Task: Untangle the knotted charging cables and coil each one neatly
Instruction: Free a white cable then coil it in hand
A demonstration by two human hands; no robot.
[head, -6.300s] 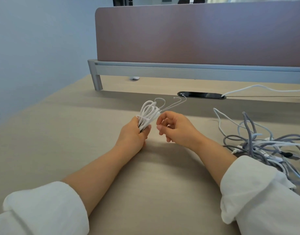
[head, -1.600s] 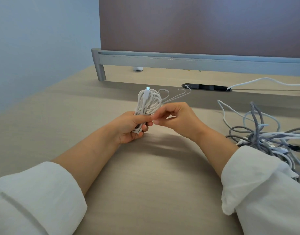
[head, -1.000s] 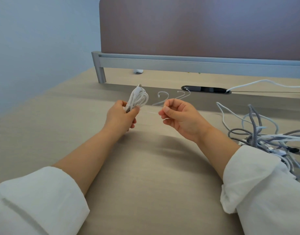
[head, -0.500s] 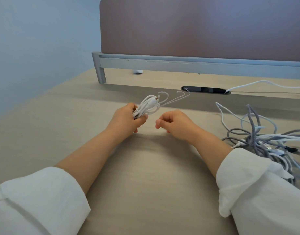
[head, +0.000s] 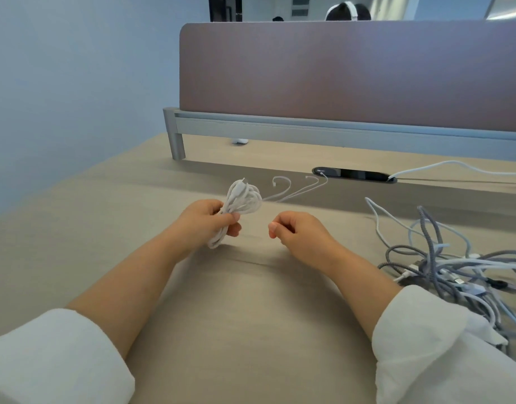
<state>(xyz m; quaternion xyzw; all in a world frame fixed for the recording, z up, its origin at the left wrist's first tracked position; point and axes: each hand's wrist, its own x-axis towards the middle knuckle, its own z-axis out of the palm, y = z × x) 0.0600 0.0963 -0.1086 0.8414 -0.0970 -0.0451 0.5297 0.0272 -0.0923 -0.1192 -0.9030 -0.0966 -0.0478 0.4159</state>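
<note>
Two hands worked low over the pale bench, both forearms bare below rolled white sleeves. The left hand gripped a coiled white cable around its middle. Its thumb lay across the strands and its fingers curled behind. The looped top stood above the fist and the lower loops hung out beneath it, close to the bench; whether they touched it could not be told. Three thin white tails reached from the coil up and to the right. Each ended in a small hooked tip near the black cable port set into the bench. The right hand sat just beside the left, apart from the coil, with its fingers curled in and the thumb pressed to the forefinger; nothing showed in its grip. Well to the right lay a tangle of cables, grey braided and white ones crossing over each other, partly hidden by the right sleeve. A separate white cable led out of the port toward the right edge. Behind stood a brown partition on a silver rail, with a small white object under the rail.
</note>
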